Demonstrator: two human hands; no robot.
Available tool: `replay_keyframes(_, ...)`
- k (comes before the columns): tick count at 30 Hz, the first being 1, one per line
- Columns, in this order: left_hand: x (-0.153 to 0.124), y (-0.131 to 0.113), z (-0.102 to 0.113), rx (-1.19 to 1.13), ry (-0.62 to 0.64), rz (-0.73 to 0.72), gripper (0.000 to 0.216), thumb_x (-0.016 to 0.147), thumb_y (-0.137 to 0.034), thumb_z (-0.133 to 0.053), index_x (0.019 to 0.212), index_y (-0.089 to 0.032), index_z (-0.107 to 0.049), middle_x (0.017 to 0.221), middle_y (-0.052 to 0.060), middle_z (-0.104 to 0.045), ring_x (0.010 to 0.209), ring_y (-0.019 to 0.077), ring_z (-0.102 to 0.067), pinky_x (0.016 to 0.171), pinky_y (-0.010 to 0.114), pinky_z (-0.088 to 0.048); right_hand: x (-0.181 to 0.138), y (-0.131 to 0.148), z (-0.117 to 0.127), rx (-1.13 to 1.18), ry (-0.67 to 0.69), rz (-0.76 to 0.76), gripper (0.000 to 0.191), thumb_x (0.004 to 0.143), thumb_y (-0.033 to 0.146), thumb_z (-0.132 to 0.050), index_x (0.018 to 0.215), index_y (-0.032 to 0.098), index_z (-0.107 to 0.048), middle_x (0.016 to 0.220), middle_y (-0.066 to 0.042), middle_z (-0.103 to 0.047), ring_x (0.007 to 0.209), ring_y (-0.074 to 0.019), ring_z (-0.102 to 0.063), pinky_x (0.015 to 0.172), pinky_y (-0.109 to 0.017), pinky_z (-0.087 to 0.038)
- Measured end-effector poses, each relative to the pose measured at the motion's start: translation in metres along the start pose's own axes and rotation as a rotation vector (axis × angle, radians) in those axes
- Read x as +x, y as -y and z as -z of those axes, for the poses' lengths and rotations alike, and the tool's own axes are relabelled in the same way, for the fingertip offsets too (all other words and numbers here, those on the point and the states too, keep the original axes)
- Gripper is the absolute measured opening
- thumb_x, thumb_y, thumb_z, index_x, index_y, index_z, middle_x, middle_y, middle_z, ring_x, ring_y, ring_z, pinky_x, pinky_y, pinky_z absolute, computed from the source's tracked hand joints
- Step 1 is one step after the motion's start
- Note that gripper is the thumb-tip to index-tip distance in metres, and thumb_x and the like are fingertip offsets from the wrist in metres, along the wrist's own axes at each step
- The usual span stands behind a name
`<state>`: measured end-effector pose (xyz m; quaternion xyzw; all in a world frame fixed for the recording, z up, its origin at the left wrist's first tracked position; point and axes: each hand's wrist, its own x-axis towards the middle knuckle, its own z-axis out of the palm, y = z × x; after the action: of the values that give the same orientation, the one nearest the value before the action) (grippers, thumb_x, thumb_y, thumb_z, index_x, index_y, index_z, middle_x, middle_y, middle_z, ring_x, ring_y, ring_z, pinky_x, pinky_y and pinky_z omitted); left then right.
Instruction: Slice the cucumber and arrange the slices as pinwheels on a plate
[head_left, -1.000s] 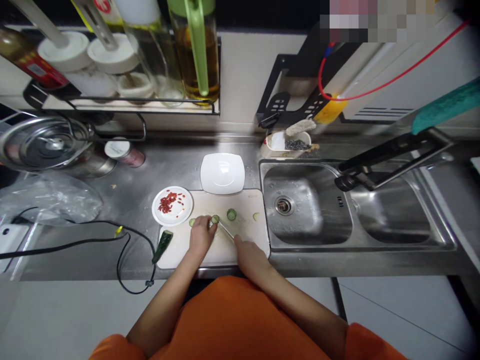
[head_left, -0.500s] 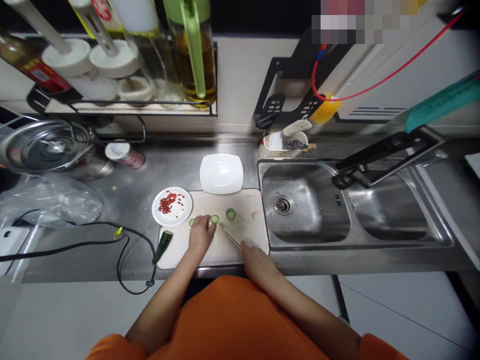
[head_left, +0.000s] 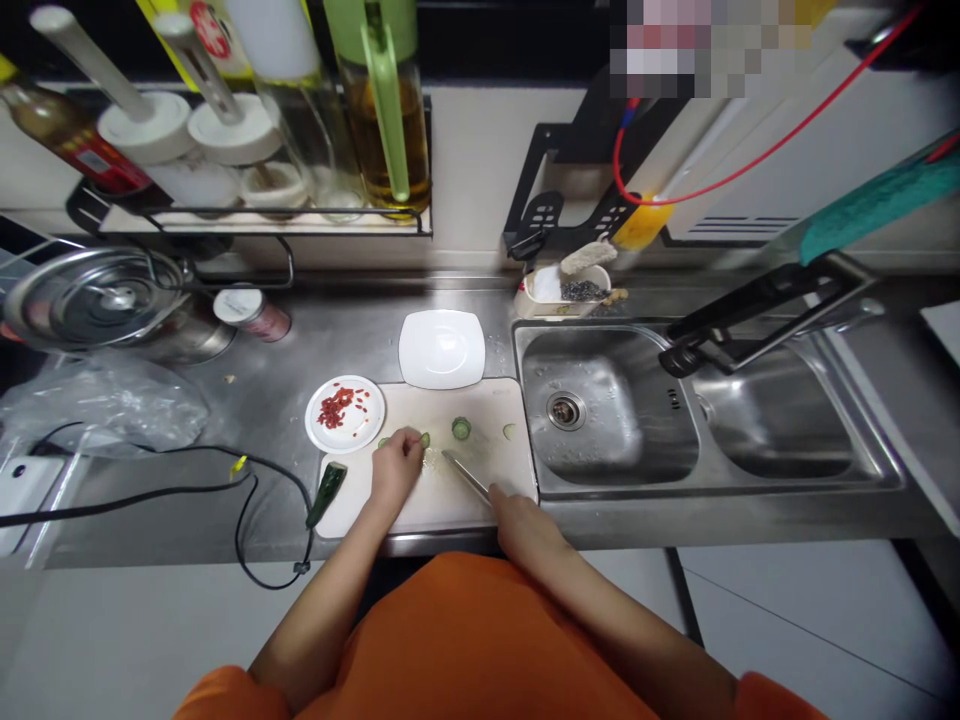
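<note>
Between the fingertips of my left hand (head_left: 397, 468) is a small green cucumber slice (head_left: 425, 440), held just over the cutting board (head_left: 450, 505). My right hand (head_left: 521, 515) is closed around the handle of a knife (head_left: 466, 473), whose blade points up and left toward the slice, apart from it. A stack of cucumber slices (head_left: 461, 428) lies on the board to the right, and a thin end piece (head_left: 509, 431) farther right. At the board's left edge rests a dark green cucumber piece (head_left: 327, 494). Another slice is partly hidden behind my left hand.
A round plate of red bits (head_left: 360, 437) overlaps the board's upper left corner. Behind the board stands a white square plate (head_left: 442, 348). A double sink (head_left: 611, 480) lies to the right. Black cable (head_left: 195, 486) and a plastic bag (head_left: 105, 405) are at left.
My left hand has drawn slightly left with the slice, which now shows more edge-on. The right hand and knife have shifted a little right and down, away from it.
</note>
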<state>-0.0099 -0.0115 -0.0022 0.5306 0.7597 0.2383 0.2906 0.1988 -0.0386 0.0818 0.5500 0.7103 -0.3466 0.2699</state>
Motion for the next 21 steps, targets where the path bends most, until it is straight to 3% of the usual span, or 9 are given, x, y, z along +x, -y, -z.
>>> replay_keyframes(8,-0.008,0.03,0.032,0.114,-0.159,0.172,0.019,0.08,-0.031,-0.051,0.086,-0.021,-0.065,0.075,0.001,-0.069,0.067,0.0156,-0.061,0.069,0.026,-0.042,0.004,-0.003,-0.003,-0.004,0.018,0.002,0.039,0.081,0.001,-0.035,0.116,0.016,-0.046,0.089,-0.013,-0.064,0.091,-0.0237,-0.063,0.063,-0.026,-0.041)
replay_keyframes(16,-0.012,0.04,0.03,0.337,-0.141,-0.009,0.023,0.083,-0.026,-0.045,0.088,-0.018,-0.067,0.082,0.008,-0.069,0.077,0.0213,-0.062,0.073,0.031,-0.044,0.003,-0.002,-0.001,0.002,0.019,-0.001,0.042,0.081,0.001,-0.033,0.118,0.015,-0.047,0.09,-0.014,-0.065,0.094,-0.0252,-0.062,0.067,-0.029,-0.044)
replay_keyframes(21,-0.009,0.026,0.025,0.216,-0.098,-0.139,0.024,0.084,-0.027,-0.048,0.095,-0.019,-0.067,0.093,0.007,-0.069,0.088,0.0197,-0.061,0.083,0.03,-0.044,0.001,-0.002,-0.001,0.002,-0.004,-0.002,0.041,0.083,0.002,-0.031,0.118,0.016,-0.047,0.091,-0.014,-0.065,0.095,-0.0247,-0.062,0.068,-0.029,-0.045)
